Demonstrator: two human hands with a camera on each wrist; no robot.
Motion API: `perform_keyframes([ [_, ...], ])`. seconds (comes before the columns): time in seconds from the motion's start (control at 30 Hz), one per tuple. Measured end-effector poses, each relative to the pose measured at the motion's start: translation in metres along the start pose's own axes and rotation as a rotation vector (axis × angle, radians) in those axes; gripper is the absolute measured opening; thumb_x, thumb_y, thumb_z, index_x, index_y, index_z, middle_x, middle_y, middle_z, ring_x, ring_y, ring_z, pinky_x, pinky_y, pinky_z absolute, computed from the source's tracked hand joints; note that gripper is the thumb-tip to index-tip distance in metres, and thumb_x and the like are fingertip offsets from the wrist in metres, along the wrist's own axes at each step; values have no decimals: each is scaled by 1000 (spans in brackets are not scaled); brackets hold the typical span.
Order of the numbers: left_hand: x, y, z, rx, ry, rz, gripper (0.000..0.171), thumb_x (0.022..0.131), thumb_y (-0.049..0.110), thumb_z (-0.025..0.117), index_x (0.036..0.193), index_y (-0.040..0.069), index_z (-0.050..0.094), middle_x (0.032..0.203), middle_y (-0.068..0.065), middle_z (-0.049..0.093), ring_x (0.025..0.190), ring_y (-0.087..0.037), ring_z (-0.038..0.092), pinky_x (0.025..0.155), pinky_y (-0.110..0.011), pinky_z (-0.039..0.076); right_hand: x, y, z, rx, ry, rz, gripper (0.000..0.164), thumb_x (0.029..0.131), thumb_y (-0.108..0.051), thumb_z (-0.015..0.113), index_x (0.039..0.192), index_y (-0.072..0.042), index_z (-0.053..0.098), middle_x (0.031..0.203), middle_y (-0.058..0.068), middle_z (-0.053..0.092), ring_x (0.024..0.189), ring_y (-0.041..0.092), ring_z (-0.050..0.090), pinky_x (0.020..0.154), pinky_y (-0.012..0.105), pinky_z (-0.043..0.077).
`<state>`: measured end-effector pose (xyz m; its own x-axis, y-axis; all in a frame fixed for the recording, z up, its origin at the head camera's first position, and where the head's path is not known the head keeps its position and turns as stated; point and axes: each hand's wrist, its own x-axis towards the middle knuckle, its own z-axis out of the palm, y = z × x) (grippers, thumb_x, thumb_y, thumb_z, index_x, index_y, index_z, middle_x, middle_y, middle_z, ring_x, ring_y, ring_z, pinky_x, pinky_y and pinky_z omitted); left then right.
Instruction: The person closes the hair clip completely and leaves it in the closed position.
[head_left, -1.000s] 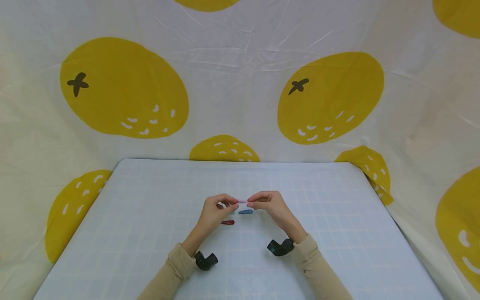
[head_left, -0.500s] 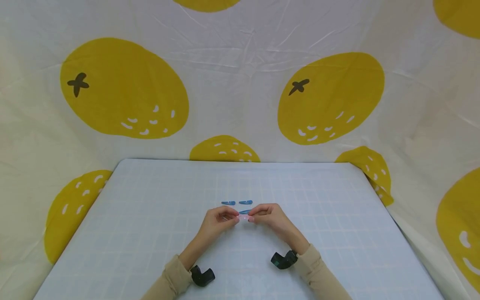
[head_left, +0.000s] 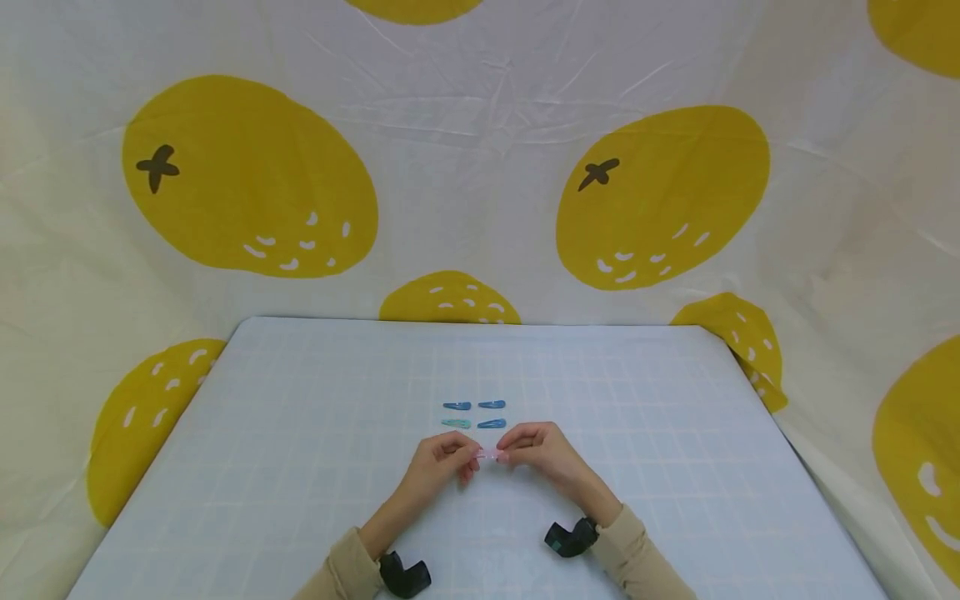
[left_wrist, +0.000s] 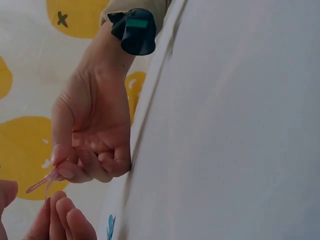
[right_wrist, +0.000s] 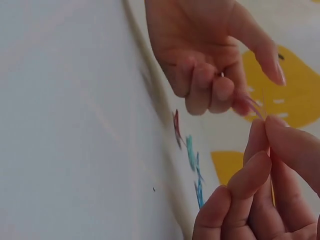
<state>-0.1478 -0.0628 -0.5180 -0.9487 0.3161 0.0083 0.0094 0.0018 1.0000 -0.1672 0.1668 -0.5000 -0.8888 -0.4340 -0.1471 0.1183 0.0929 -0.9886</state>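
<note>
Both hands meet at a small pink hair clip [head_left: 489,454] above the table. My right hand [head_left: 551,458] pinches one end of it between thumb and fingertips. My left hand [head_left: 442,462] has its fingers curled at the other end. In the right wrist view the left thumb [right_wrist: 272,67] stands away from the clip while the index fingertip meets it. Two thin pink arms of the clip [left_wrist: 39,184] spread apart in the left wrist view. Just beyond the hands lie a teal hair clip [head_left: 456,423] and a blue hair clip [head_left: 492,424].
Two more blue hair clips [head_left: 457,406] form a row farther back. A red hair clip [right_wrist: 177,129] lies on the table in the right wrist view, hidden by the left hand from the head view. A pale checked cloth [head_left: 337,467] covers the table; a fruit-print curtain [head_left: 465,192] hangs behind.
Both hands have moved toward the person with the pink hair clip, uncovering the clips behind. The red clip has become hidden in the head view.
</note>
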Motion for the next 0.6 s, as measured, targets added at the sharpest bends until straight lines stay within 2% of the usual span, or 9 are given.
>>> perform_keyframes([
  [0.2,-2,-10,2,38,-39,-11,18,94,17,69,92,-1,69,71,-9,64,54,-17,55,50,-23,48,-1,6,2,-50,-3,-13,21,86,-3,73,103,7,71,87,8,74,71,14,61,63,25,47],
  [0.4,-3,-15,1,114,-73,33,17,93,20,70,89,4,68,68,-3,61,53,-11,52,48,-23,47,-3,9,3,-62,-25,9,19,86,-6,74,100,5,72,78,6,71,60,12,52,54,23,42],
  [0.6,-5,-16,1,173,-74,53,17,95,22,68,89,6,68,67,0,61,50,-10,53,45,-24,48,-2,12,3,-112,-30,6,15,86,-12,76,97,-1,75,76,10,71,58,12,54,53,23,44],
])
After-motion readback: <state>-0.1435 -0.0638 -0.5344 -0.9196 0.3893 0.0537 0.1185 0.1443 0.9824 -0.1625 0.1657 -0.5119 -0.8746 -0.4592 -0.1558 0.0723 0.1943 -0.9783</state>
